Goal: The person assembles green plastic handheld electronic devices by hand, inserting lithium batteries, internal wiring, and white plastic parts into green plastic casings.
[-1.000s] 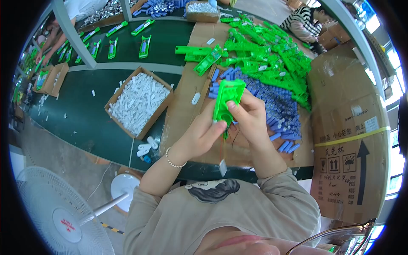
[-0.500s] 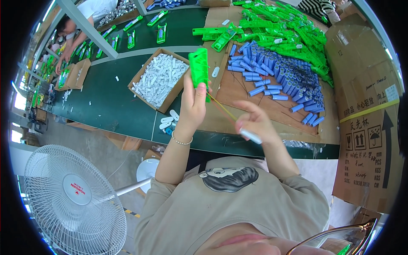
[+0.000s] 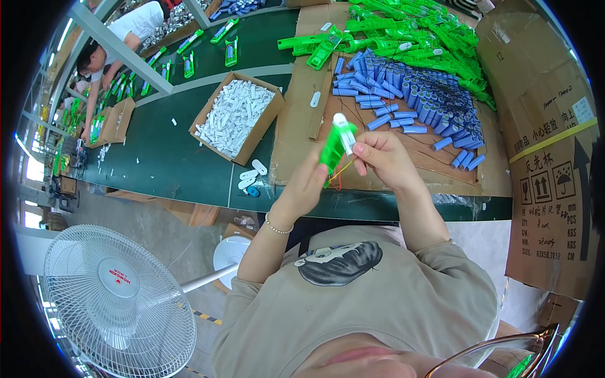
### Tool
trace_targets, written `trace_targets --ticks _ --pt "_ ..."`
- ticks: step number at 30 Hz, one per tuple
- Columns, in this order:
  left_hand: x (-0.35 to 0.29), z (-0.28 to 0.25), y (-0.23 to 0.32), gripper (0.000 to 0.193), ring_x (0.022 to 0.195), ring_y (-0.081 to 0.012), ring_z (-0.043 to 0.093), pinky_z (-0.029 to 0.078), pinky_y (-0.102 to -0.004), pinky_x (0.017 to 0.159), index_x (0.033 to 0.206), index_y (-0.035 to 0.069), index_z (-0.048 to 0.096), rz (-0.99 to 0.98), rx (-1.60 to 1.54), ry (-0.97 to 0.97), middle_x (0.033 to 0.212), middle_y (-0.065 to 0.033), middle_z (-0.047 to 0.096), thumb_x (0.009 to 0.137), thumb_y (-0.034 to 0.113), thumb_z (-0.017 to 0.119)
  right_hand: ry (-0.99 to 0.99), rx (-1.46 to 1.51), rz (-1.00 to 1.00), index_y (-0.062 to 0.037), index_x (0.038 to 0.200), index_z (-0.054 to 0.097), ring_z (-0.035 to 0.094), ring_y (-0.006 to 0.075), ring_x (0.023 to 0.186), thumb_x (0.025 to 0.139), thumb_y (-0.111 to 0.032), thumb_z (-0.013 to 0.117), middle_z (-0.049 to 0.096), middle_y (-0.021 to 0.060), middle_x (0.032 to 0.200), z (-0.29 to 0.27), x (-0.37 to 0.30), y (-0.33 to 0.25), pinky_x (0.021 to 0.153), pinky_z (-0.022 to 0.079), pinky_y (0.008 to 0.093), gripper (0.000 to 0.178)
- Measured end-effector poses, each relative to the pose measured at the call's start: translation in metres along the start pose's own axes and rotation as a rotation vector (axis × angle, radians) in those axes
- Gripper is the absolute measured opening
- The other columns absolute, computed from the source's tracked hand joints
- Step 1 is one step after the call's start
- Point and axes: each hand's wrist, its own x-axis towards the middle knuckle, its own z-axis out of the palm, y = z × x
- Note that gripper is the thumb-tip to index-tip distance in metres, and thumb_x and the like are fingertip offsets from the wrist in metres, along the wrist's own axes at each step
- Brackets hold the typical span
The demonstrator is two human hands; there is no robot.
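My left hand (image 3: pixel 306 188) is closed around a green plastic housing (image 3: pixel 329 153), which stands tilted above the table's near side. A small white oblong plastic part (image 3: pixel 346 140) lies against the upper end of the housing, pinched in the fingers of my right hand (image 3: pixel 386 160). Thin yellow and red wires (image 3: pixel 339 177) hang between the two hands. How far the white part sits inside the housing cannot be made out. Just beyond my right hand, several blue cylindrical battery cells (image 3: pixel 413 101) with dark wires rest on cardboard.
Green housings (image 3: pixel 403 31) are heaped at the back right. An open carton (image 3: pixel 265 125) of small white parts stands left of my hands, near loose white oblong pieces (image 3: pixel 253 173). A tall carton (image 3: pixel 548 157) borders the right; a fan (image 3: pixel 120 296) stands lower left. Another person reaches across at upper left.
The green housing has moved right and down and now leans over. My right hand has risen, bringing the white part from below up against the housing.
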Motion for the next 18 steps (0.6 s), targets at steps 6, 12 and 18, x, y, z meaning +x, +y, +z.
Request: trace_targets --ticks 6,12,18 --pt "-0.014 0.018 0.0 0.049 0.087 -0.0144 0.054 0.045 -0.0295 0.078 0.136 0.0 0.033 -0.074 -0.05 -0.084 0.107 -0.0099 0.053 0.1 0.033 0.037 0.353 -0.498 -0.172 0.0037 0.096 0.059 0.059 0.0091 0.074 0.083 -0.01 0.067 0.063 0.0063 0.085 0.004 0.004 0.02 0.064 0.047 0.0233 0.021" --pt "-0.012 0.03 0.003 0.052 0.104 -0.0224 0.054 0.044 -0.0339 0.089 0.137 0.002 0.034 -0.134 0.009 0.221 0.118 -0.0143 0.053 0.095 0.029 0.046 0.161 -0.224 -0.141 0.0049 0.127 0.047 0.059 0.0174 0.102 0.079 -0.005 0.071 0.06 0.0115 0.113 0.014 -0.002 0.019 0.091 0.047 0.0317 0.055" --pt "-0.008 -0.008 0.003 0.038 0.119 -0.0333 0.048 0.038 -0.0407 0.101 0.118 0.005 0.061 0.386 0.62 0.085 0.131 -0.0185 0.048 0.08 0.009 0.064 -0.047 0.015 -0.088 0.0039 0.127 0.047 0.059 0.0189 0.103 0.084 -0.016 0.068 0.06 0.0139 0.115 0.0 0.002 0.025 0.089 0.048 0.0313 0.051"
